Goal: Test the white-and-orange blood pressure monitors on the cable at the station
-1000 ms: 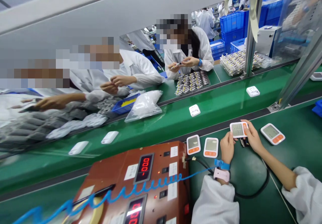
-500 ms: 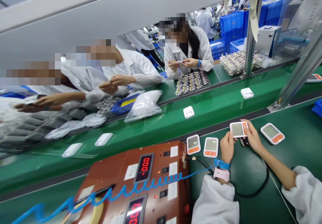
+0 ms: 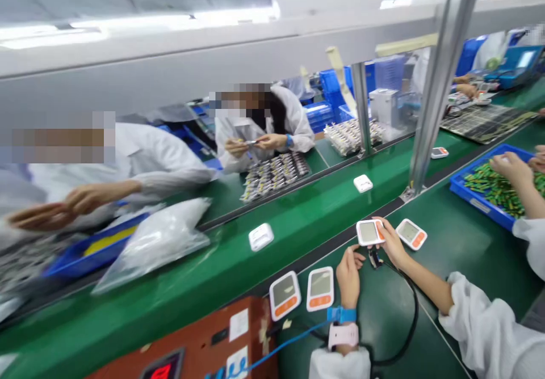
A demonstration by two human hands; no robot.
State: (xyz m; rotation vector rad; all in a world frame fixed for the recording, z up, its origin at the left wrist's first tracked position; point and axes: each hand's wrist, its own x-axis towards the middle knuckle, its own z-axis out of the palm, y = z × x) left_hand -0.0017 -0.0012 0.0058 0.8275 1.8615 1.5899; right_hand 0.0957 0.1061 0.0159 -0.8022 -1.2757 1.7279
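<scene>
Person handling a white monitor unit over the green desk point(image 3: 447, 237).
Going left to right: red tester box point(image 3: 204, 345) sitting at 7 o'clock, blue coiled cord point(image 3: 281, 345) running from it to the blue wrist strap point(image 3: 340, 314); two white-and-orange units point(image 3: 303, 292) lying side by side just left of the left hand point(image 3: 348, 274), which is hovering off the unit, fingers loosely curled, holding nothing, near a black plug point(image 3: 375, 259). At 1 o'clock from it the right hand point(image 3: 390, 241) is pinching the monitor unit point(image 3: 369, 232) by its right edge, raised off the desk. Another unit point(image 3: 411, 234) lying just right. Blue tray point(image 3: 489, 189) at 3 o'clock, a co-worker's hand point(image 3: 511, 166) reaching in.
</scene>
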